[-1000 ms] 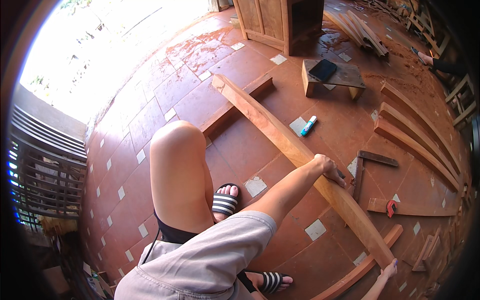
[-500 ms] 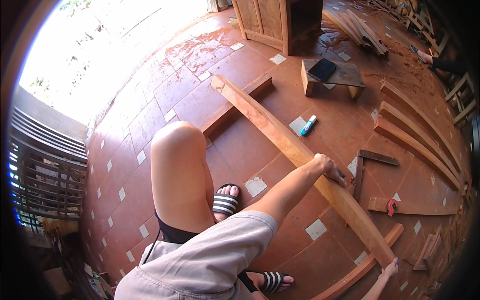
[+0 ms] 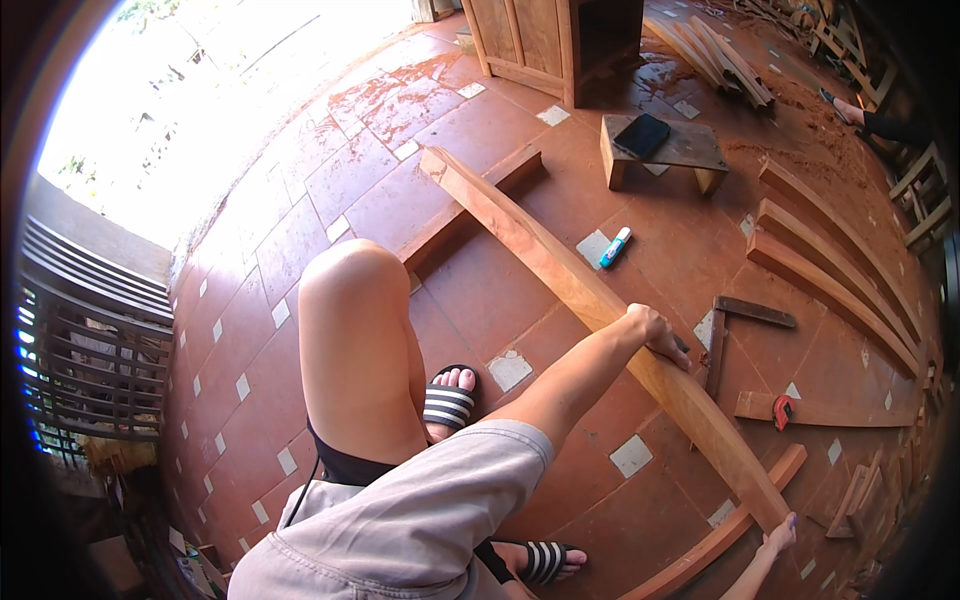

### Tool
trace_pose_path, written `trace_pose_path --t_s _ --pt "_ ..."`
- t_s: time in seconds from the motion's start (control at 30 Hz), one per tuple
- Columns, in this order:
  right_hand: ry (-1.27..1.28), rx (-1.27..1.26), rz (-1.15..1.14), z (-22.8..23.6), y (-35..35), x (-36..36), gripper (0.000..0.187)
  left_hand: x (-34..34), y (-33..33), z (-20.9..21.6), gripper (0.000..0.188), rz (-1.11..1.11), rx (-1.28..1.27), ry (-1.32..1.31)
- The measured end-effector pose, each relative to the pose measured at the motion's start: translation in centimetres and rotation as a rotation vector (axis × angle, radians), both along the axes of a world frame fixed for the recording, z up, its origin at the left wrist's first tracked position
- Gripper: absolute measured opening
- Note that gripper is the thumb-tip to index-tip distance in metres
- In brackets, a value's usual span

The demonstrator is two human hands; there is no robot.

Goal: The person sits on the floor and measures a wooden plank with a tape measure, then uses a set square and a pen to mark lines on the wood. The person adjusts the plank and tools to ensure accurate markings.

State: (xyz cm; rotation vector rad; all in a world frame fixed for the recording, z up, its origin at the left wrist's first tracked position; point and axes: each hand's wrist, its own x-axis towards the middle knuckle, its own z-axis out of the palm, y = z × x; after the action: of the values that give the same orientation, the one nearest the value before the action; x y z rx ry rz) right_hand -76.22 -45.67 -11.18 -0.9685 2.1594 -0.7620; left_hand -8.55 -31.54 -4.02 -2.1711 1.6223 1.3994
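Support for the long beam [image 3: 540,250] seems to be given by two crosspieces: the far crosspiece [image 3: 440,232] is set under its far end, and the near crosspiece [image 3: 705,553] is set under its near end. By that arrangement the beam appears to be held up off the tiles, probably so that its edges can be reached by fingers. It is laid slantwise in front of the person, and the striped sandals [image 3: 450,403] are planted to its left, where the body is kept clear of the timber.

The beam is gripped at two places, presumably for steadiness. The left hand [image 3: 652,333] is closed over its right edge, past the middle toward the near end; a small dark object [image 3: 683,344] juts out beside those fingers, and whether it is held cannot be told. The right hand [image 3: 778,537] is wrapped around the near end, its underside fingers being hidden.

To the right of the beam, small tools are left within easy reach: a dark L-shaped square [image 3: 757,313] just beside it, a white-and-teal tube [image 3: 615,248] farther along, and a red tape measure [image 3: 783,412] on a flat board [image 3: 850,411]. Well apart on that side, curved timbers [image 3: 835,297] are laid roughly alongside one another, perhaps for sorting.
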Motion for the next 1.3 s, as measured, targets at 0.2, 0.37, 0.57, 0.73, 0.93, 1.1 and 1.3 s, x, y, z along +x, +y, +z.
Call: trace_pose_path --t_s 0.2,0.37,0.57,0.73,0.93,1.1,1.3 --pt "-0.022 -0.029 -0.005 -0.1 0.1 -0.2 0.065 -0.1 0.1 -0.2 0.107 0.013 -0.01 0.002" --pt "-0.017 -0.012 -0.008 1.0 0.7 0.9 0.065 -0.1 0.0 -0.3 0.109 -0.003 -0.011 0.016" --pt "0.007 0.001 -0.024 0.7 0.9 0.4 0.07 -0.1 0.4 0.1 0.109 0.013 -0.02 0.005" --pt "-0.014 -0.019 -0.051 0.2 1.0 -0.2 0.072 -0.1 0.4 0.0 0.108 -0.001 -0.025 0.006" --pt "0.015 -0.031 -0.063 0.4 1.6 0.1 0.072 -0.4 0.9 -0.2 0.103 0.025 -0.101 -0.022" --pt "-0.297 -0.108 -0.025 0.5 2.3 0.9 0.065 -0.5 1.4 -0.2 0.108 0.023 -0.067 -0.085" --pt "-0.194 -0.136 0.013 0.7 5.7 2.1 0.052 -0.3 1.2 -0.6 0.096 -0.041 -0.093 -0.067"
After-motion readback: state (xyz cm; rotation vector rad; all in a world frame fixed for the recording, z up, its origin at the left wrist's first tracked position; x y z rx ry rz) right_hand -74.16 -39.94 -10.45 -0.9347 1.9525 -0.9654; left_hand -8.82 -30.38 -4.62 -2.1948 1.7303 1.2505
